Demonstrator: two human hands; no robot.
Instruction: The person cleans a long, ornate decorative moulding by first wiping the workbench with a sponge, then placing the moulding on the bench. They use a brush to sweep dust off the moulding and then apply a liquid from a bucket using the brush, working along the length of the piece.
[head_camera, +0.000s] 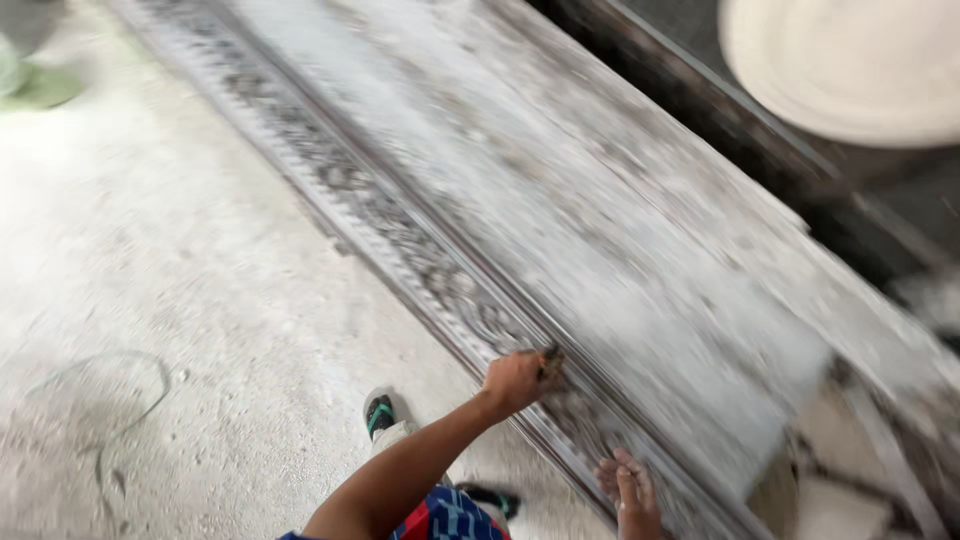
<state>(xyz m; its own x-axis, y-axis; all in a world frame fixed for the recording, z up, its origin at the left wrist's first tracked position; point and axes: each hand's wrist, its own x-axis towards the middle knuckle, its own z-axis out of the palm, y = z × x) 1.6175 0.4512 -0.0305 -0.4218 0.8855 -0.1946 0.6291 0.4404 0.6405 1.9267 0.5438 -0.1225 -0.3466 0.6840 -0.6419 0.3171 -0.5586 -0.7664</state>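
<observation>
A long wooden panel (560, 200) coated in white dust lies slantwise across the view, with a dark carved border (400, 240) along its near edge. My left hand (515, 382) presses a small dark piece (551, 360) against that border; the blur hides what kind of piece it is. My right hand (628, 492) rests lower down on the same border, fingers spread flat and holding nothing. My left forearm (400, 480) reaches in from the bottom of the frame.
Dusty concrete floor (180, 260) spreads to the left, with a thin wire loop (110, 400) lying on it. My sandalled foot (380, 412) stands beside the panel. A large pale round disc (850, 60) sits at the top right. A green object (40, 88) lies top left.
</observation>
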